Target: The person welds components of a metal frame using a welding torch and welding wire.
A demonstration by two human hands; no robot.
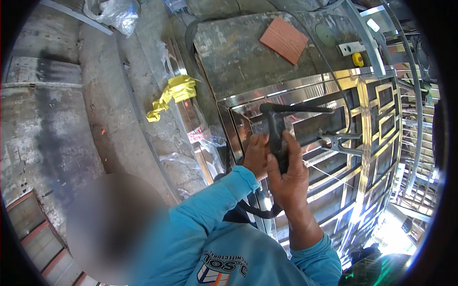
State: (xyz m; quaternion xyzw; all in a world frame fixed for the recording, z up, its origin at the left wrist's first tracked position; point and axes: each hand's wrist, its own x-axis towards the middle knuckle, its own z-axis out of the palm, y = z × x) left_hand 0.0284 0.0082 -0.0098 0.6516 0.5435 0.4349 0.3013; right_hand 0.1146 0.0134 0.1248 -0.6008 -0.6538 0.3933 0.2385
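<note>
Both hands are wrapped tight around one dark, T-shaped metal tool (278, 131). The right hand (288, 174) grips the tool's upright handle. The left hand (256, 155) sits just beside it, touching the same handle, so the two hands are pressed together. The tool's long thin top bar points away to the right.

The tool is held right over the near-left corner of a big shiny silver metal frame with square shapes (367, 124). A silver metal clamp (338, 142) bites the frame just right of the tool. The frame lies on a grey, dirty steel bench (238, 52). On the bench, past the frame's far edge, rests a flat reddish-brown square tile (284, 39). Near the frame's far-right corner is a small yellow tape measure (358, 59). Left of the frame, on the concrete floor (109, 105), lies a crumpled yellow cloth (174, 93).
</note>
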